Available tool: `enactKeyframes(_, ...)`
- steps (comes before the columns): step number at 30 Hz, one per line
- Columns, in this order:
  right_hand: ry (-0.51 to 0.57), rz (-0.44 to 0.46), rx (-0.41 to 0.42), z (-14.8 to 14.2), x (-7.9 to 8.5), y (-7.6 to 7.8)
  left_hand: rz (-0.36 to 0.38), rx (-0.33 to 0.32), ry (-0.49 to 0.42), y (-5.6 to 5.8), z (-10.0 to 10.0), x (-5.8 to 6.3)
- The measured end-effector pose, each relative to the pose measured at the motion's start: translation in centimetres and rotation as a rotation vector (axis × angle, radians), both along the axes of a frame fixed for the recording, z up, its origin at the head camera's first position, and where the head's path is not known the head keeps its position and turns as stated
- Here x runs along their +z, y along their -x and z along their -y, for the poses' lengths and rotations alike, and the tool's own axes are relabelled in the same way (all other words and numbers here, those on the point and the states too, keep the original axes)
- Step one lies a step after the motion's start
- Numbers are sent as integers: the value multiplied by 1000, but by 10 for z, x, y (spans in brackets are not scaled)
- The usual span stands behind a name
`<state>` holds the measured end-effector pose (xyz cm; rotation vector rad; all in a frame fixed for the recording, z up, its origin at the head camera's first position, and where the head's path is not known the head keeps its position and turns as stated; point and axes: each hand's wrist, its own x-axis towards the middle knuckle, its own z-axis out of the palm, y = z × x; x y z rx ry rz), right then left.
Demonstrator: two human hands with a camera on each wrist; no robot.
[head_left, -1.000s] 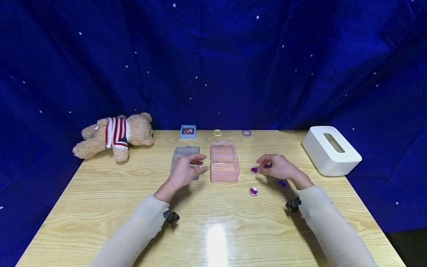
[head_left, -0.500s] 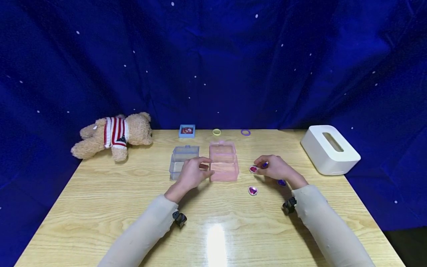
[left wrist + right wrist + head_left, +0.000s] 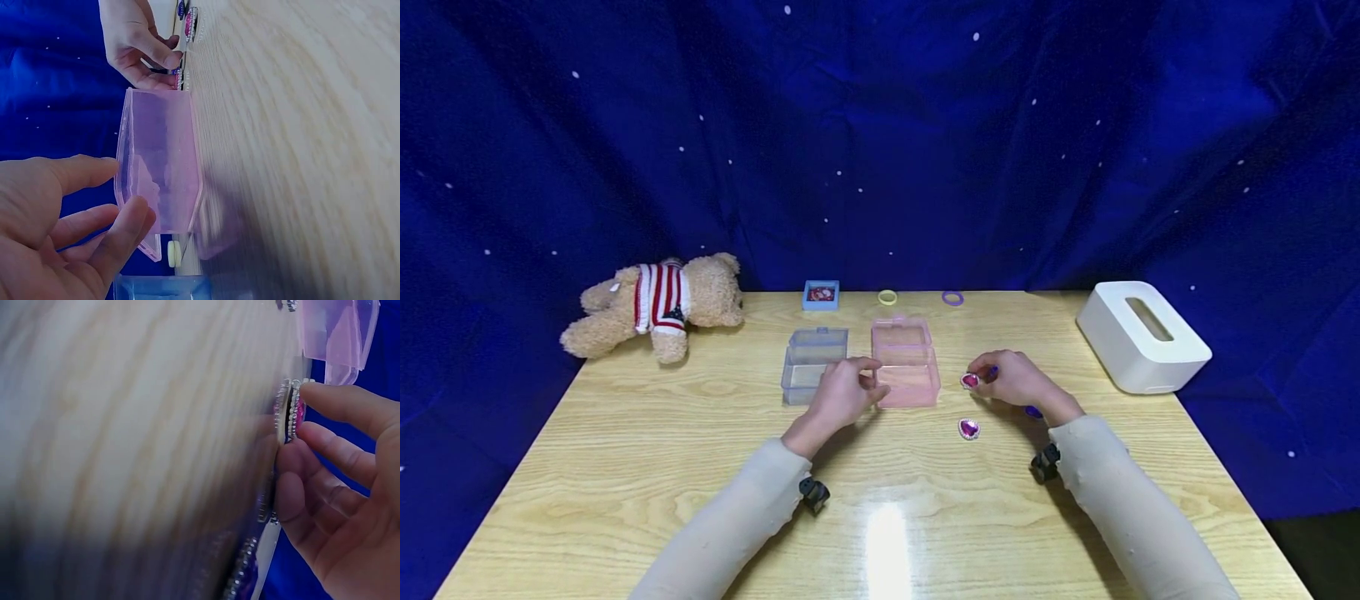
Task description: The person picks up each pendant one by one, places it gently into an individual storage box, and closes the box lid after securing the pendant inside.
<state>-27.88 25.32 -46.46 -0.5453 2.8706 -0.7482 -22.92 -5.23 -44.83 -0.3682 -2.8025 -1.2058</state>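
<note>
My left hand is at the left wall of an opened clear pink plastic box. Its thumb and forefinger stand apart, with the fingertips right at the rim in the left wrist view. To the right, my right hand reaches low over a magenta gem edged with small rhinestones. Fingertips touch this gem's edge in the right wrist view, while it lies flat on the table. A purple gem shows partly behind the right fingers. Another magenta gem lies nearer, and a second purple gem is half hidden under the right wrist.
Left of the pink box lies an opened clear blue box. Along the back are a small blue-framed tray, a yellow ring and a purple ring. A teddy bear lies left; a white tissue box stands right.
My left hand has moved right, from over the blue box to the pink box's left wall. The pink box has shifted slightly right. My right hand has edged left toward the magenta gem.
</note>
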Motion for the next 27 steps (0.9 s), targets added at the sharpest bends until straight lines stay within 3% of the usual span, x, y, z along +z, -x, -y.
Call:
enactKeyframes(14, -43, -3, -6, 5, -1, -2, 28, 18, -21, 1, -3, -4)
enactKeyframes(22, -31, -29, 7, 2, 0, -1, 60, -12, -39, 1, -2, -2)
enactKeyframes(27, -8, 2, -9, -1, 3, 0, 56, -18, -29, 1, -1, 0)
